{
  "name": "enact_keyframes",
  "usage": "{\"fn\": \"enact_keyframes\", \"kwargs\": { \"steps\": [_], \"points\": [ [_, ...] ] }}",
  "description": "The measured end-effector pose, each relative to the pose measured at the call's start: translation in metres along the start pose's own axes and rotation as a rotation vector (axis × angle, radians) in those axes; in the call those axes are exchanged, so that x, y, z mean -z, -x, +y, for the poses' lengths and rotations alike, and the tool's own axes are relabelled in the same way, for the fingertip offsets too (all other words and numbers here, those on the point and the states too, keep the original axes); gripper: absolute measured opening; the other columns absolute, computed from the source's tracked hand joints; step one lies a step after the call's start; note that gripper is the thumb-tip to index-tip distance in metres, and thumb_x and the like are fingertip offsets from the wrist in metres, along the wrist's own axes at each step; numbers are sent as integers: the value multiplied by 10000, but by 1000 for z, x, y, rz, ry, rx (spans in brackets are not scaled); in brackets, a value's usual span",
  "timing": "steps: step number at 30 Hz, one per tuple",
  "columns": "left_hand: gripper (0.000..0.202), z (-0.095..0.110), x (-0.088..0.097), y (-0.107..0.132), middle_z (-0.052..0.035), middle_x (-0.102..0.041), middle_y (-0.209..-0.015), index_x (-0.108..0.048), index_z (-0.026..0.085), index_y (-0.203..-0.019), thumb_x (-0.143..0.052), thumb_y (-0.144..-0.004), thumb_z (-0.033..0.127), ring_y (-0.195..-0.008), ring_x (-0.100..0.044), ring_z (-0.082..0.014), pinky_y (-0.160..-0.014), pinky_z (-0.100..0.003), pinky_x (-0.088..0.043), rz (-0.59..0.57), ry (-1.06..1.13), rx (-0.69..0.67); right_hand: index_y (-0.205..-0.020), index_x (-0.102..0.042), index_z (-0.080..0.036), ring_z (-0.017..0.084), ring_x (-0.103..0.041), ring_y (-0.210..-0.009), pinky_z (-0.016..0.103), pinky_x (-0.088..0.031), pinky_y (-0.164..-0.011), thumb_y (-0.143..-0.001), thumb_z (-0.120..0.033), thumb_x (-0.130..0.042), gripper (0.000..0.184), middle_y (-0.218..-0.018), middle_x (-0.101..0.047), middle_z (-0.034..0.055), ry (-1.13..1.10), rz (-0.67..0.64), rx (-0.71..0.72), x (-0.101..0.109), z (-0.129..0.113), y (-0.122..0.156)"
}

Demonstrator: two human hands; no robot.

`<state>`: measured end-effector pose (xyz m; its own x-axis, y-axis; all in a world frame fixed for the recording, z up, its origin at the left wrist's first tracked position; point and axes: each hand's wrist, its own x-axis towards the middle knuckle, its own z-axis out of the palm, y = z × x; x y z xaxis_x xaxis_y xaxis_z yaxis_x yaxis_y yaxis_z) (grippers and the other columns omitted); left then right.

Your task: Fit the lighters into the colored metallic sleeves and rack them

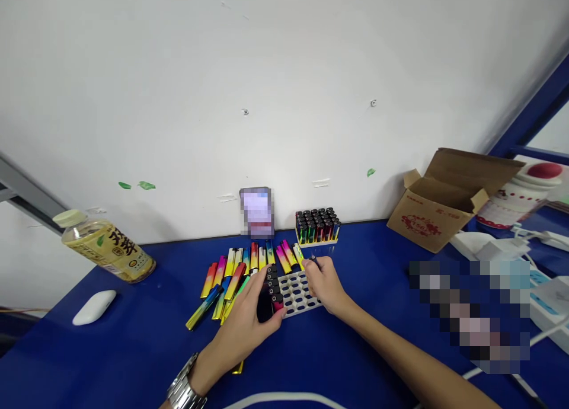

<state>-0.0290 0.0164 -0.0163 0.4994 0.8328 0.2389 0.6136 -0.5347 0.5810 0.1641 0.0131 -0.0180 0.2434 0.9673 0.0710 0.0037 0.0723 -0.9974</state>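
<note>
A white tray with many oval holes (299,295) lies on the blue table (133,350). Its left column holds several lighters standing upright with black caps (272,286). My left hand (243,320), with a metal watch at the wrist, cups the tray's left side, fingers curled round those lighters. My right hand (323,281) sits over the tray's far right corner, pinching one lighter (312,259) by its black top. Several colourful lighters (240,267) lie loose behind and left of the tray. A full tray of lighters (317,225) stands by the wall.
A tea bottle (106,246) lies on its side at the left, with a white mouse (94,307) in front of it. An open cardboard box (444,198) stands at the right, beside a red-and-white container (520,195) and white devices with cables (546,302).
</note>
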Motion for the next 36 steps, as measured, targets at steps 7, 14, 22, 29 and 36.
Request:
{"fn": "enact_keyframes", "kwargs": {
  "steps": [7,14,22,29,36],
  "points": [
    [701,5,2,-1,-111,-510,-1377,-308,233,-1431,-602,-800,313,-1252,-509,-270,-1027,-426,-448,8,32,-7,-575,-390,-214,64,-266,-386,213,-223,-362,-791,-426,-583,360,-449,-322,-84,9,-12,73,0,-3,3],
    [702,4,1,-1,-103,-529,-1354,-325,239,-1424,-614,-786,288,-1257,-504,-267,-1030,-425,-447,19,51,-17,-949,-367,-248,75,-368,-387,192,-328,-389,-922,-443,-468,222,-634,-485,-84,51,-106,138,1,-5,7],
    [699,6,2,0,-103,-519,-1377,-349,238,-1414,-632,-777,297,-1254,-508,-274,-1022,-421,-456,5,64,-24,-1083,-579,-192,205,-586,-898,325,-488,-800,-965,-315,-370,270,-979,-571,83,375,-145,481,5,-7,0],
    [683,8,5,1,-99,-511,-1384,-338,246,-1420,-616,-801,314,-1267,-494,-276,-1032,-428,-445,-23,53,-44,-959,-617,-183,198,-584,-827,327,-490,-762,-974,-272,-358,275,-888,-584,71,402,-306,527,9,-7,-3],
    [706,3,1,2,-96,-510,-1386,-323,247,-1428,-623,-789,283,-1259,-502,-281,-1023,-428,-453,-3,56,-63,-1070,-617,-191,190,-585,-905,300,-553,-706,-780,19,-357,443,-951,-614,80,410,-449,601,9,-8,-4]
  ]
}}
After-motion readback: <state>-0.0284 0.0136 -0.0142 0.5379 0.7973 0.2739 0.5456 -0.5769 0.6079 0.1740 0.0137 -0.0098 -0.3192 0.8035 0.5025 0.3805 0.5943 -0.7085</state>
